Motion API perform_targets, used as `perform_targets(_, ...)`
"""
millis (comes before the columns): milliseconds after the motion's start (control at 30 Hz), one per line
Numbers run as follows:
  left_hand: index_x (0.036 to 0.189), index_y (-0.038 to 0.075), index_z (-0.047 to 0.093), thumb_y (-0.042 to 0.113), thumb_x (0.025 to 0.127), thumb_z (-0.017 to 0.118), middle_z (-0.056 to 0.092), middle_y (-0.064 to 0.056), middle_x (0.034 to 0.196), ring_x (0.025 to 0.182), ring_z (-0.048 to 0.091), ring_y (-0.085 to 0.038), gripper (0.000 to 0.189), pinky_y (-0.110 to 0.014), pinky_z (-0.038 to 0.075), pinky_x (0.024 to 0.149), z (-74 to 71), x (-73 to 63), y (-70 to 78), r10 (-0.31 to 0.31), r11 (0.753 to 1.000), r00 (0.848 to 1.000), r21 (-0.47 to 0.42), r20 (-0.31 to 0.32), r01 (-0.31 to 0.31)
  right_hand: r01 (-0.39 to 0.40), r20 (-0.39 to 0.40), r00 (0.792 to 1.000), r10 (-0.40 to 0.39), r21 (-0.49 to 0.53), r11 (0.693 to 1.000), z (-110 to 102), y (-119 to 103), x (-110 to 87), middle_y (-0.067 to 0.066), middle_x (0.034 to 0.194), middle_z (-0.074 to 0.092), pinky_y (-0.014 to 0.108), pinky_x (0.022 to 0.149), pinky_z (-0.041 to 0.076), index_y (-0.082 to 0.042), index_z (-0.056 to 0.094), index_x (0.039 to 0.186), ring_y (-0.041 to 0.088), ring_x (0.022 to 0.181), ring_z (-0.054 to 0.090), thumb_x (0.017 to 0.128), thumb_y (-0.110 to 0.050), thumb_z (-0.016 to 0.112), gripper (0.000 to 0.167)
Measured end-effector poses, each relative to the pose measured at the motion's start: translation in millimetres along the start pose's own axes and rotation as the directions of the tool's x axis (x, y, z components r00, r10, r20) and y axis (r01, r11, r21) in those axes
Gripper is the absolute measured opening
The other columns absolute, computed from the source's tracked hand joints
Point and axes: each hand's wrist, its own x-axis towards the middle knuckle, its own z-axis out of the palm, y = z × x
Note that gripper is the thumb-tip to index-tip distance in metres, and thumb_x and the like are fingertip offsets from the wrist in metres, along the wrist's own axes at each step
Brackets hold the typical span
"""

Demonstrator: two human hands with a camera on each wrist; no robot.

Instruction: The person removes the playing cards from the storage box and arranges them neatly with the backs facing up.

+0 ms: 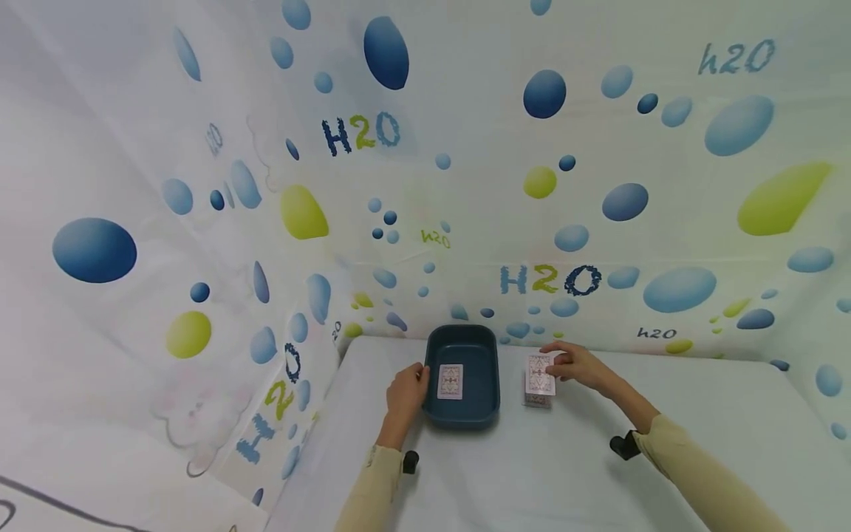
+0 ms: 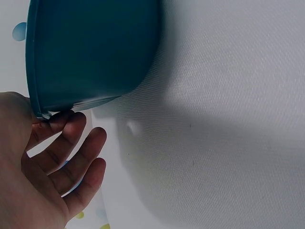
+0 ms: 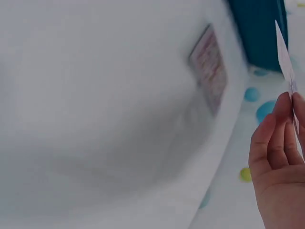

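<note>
A dark teal plastic basin (image 1: 480, 391) stands on the white table, one playing card (image 1: 450, 382) lying back up on its floor. My left hand (image 1: 404, 395) holds the basin's left rim; in the left wrist view its fingers (image 2: 82, 160) curl beneath the lip, with the thumb hidden. To the right of the basin, my right hand (image 1: 580, 367) pinches a playing card (image 1: 540, 374) between thumb and fingers. This card appears edge-on in the right wrist view. Below it the card deck (image 3: 211, 69) rests on the table, mostly covered by the held card in the head view.
A white cloth covers the table (image 1: 479, 473). Behind and to the left hangs a white curtain (image 1: 465, 207) printed with blue and green drops. Black wrist straps (image 1: 625, 445) show at the sleeve cuffs.
</note>
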Motion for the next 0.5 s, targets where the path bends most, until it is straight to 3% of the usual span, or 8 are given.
perform_targets(133,0.084,0.01,0.065,0.029,0.102,0.056,0.063,-0.004,0.072,0.058,0.051,-0.017,0.028,-0.032,0.037,0.052,0.5,0.7,-1.2,-0.004,1.0,1.0,0.001,0.005,0.004,-0.05,-0.031,0.998,0.049,-0.033,0.998,-9.5,17.6,-9.7,0.011,0.094,0.057,0.042,0.082,0.056,0.0,0.05,0.138,0.024,0.086,0.057,0.096,-0.015,0.067,0.047)
perform_targets(300,0.085,0.01,0.065,0.029,0.103,0.055,0.062,-0.004,0.072,0.058,0.05,-0.016,0.029,-0.031,0.037,0.052,-0.3,0.2,-0.8,0.0,1.0,1.0,0.002,0.014,0.0,-0.112,-0.086,0.991,0.105,-0.076,0.991,-14.0,37.6,-17.4,0.009,0.091,0.054,0.032,0.074,0.053,0.0,0.054,0.135,0.02,0.083,0.053,0.095,-0.01,0.067,0.043)
perform_targets(500,0.082,0.01,0.063,0.029,0.103,0.055,0.06,-0.003,0.07,0.057,0.049,-0.016,0.029,-0.03,0.037,0.051,-0.4,-0.3,0.3,0.008,1.0,1.0,0.003,0.013,-0.008,-0.118,-0.131,0.986,0.101,-0.133,0.984,-8.2,55.4,-20.1,0.007,0.087,0.052,0.028,0.064,0.047,0.002,0.055,0.131,0.019,0.077,0.05,0.094,-0.006,0.067,0.04)
